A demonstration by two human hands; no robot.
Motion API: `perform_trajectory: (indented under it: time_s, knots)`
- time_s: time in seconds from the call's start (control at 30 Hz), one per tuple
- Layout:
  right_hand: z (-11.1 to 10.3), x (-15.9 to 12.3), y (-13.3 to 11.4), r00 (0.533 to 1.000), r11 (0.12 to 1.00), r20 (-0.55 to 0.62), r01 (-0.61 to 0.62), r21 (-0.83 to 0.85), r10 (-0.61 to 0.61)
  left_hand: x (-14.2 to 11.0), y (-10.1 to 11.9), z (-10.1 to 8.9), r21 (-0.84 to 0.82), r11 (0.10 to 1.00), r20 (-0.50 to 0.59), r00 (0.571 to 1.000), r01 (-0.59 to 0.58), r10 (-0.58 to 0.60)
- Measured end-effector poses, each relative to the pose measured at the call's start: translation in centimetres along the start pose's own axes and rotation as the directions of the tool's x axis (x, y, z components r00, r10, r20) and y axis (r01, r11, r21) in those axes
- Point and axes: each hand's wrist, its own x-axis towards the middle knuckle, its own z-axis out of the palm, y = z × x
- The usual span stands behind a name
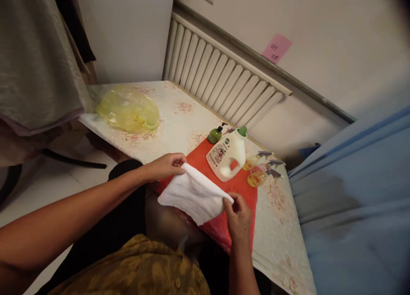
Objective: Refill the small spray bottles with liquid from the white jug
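A small white towel point(195, 194) is stretched between my two hands over the near edge of the table. My left hand point(168, 164) pinches its upper left corner, fingers closed. At the opposite corner, my right hand point(237, 214) grips the cloth between thumb and fingers. Beneath the towel lies a red plastic sheet point(205, 160), partly covered by it. Just beyond the towel a large cream jug point(237, 152) with a green cap and a picture label stands on the sheet. Behind the jug is a green pump bottle point(214, 135).
Several spray bottles point(257, 177) with yellowish liquid stand right of the jug. A yellow plastic bag point(128, 109) rests at the table's far left. The flowered tablecloth point(185, 105) reaches toward a radiator point(221, 68). A blue curtain point(352, 201) hangs at the right.
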Motion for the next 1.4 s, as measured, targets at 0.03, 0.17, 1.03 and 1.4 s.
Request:
perform_trajectory:
  time_s: [0.03, 0.17, 1.03, 1.4]
  knots:
    - [0.3, -0.1, -0.1, 1.0, 1.0, 0.013, -0.001, 0.0, 0.001, -0.1, -0.2, -0.3, -0.001, 1.0, -0.003, 1.0, 0.001, -0.001]
    - [1.5, -0.4, -0.2, 0.998, 1.0, 0.058, -0.016, 0.013, 0.015, -0.4, -0.6, -1.3, 0.008, 1.0, -0.023, 1.0, 0.018, -0.018]
    - [9.6, 7.3, 10.0, 0.992, 0.975, 0.092, -0.063, -0.213, 0.084, 10.8, -10.6, -2.3, 0.574, 0.794, -0.251, 0.966, 0.202, -0.065]
    - [14.1, 3.4, 9.0, 0.968, 0.837, 0.108, 0.25, -0.486, -0.227, 8.3, -13.1, 4.3, 0.891, 0.435, 0.024, 0.97, -0.13, 0.241]
